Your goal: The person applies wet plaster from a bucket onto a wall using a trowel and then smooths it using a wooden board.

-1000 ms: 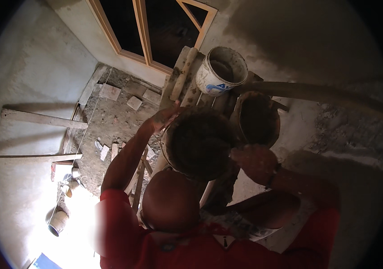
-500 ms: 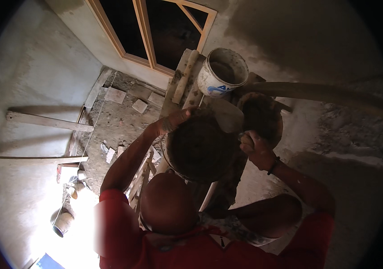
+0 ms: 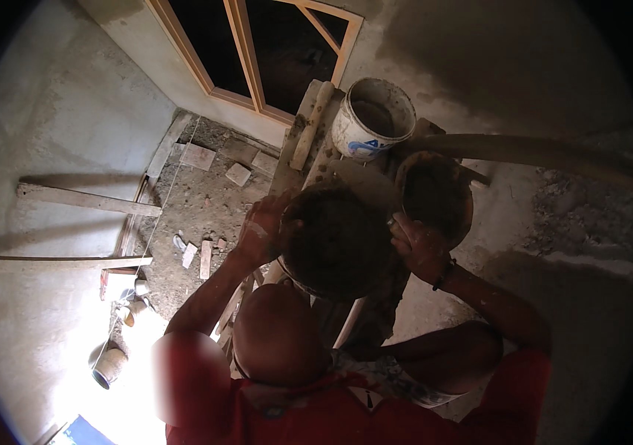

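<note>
A dark round basin (image 3: 335,278) with grey-brown mortar in it rests on a plank stand in front of me. My left hand (image 3: 263,226) is closed around its left rim, with the thumb over the edge. At the basin's right side my right hand (image 3: 422,248) is closed, seemingly on the handle of a trowel. The pale trowel blade (image 3: 370,182) shows dimly over the far part of the basin; the handle is mostly hidden by my fingers. Just right of the basin stands a smaller dark bucket (image 3: 467,211), near my right hand.
A mortar-stained white bucket (image 3: 363,141) stands on the planks beyond the basin. A wooden pole (image 3: 312,122) lies left of it. Another long beam (image 3: 531,150) runs off to the right. Bricks (image 3: 198,156) and rubble lie on the lower floor, and wooden props (image 3: 86,199) lean at the left wall.
My left hand has come back and down from the basin's far left edge to its left rim. The right hand has shifted slightly left, and the trowel blade now shows less clearly.
</note>
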The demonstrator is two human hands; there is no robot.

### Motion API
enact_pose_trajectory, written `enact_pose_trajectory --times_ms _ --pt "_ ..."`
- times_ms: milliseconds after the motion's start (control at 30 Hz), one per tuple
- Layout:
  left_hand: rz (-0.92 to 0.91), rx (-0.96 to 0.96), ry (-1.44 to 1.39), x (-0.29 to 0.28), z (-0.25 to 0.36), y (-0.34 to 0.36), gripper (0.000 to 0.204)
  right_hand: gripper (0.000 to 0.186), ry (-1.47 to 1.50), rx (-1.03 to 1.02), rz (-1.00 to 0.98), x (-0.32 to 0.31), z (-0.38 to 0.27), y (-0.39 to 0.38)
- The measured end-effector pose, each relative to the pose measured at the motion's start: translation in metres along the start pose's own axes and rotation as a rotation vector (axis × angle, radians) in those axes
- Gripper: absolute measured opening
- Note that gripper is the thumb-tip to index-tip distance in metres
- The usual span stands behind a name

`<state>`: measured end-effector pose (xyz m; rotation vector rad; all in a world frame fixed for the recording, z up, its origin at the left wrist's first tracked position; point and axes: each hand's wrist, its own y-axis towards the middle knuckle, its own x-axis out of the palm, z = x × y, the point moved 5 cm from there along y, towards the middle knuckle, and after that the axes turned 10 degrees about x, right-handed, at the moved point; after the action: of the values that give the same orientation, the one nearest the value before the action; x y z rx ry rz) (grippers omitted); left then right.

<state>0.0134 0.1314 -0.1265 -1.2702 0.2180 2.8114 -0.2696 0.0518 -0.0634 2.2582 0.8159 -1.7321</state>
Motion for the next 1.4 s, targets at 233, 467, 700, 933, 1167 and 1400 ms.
enact_pose_trajectory --times_ms 233,467,700,933,1167,1400 --pt "0.005 -0.044 -0.010 0.002 -0.024 -0.023 0.028 0.039 -0.293 -0.266 -0.275 0.015 0.002 -0.039" --pt "-0.085 -0.118 -0.524 -0.027 0.031 0.003 0.031 0.038 0.246 0.270 -0.369 -0.037 0.015 -0.049" --pt "-0.039 0.185 -0.710 -0.026 0.077 0.028 0.039 0.047 0.538 0.383 -0.356 0.017 0.036 -0.046" --pt "0.027 0.224 -0.695 -0.027 0.053 0.011 0.062 0.046 0.203 0.111 -0.330 0.013 0.009 -0.046" --pt "0.194 0.369 -0.502 0.000 0.069 -0.007 0.073 0.040 0.108 0.181 -0.251 -0.083 0.031 -0.019" --pt "-0.225 0.717 -0.269 0.046 0.129 0.022 0.065 0.044 0.083 -0.175 0.022 -0.070 0.000 0.081"
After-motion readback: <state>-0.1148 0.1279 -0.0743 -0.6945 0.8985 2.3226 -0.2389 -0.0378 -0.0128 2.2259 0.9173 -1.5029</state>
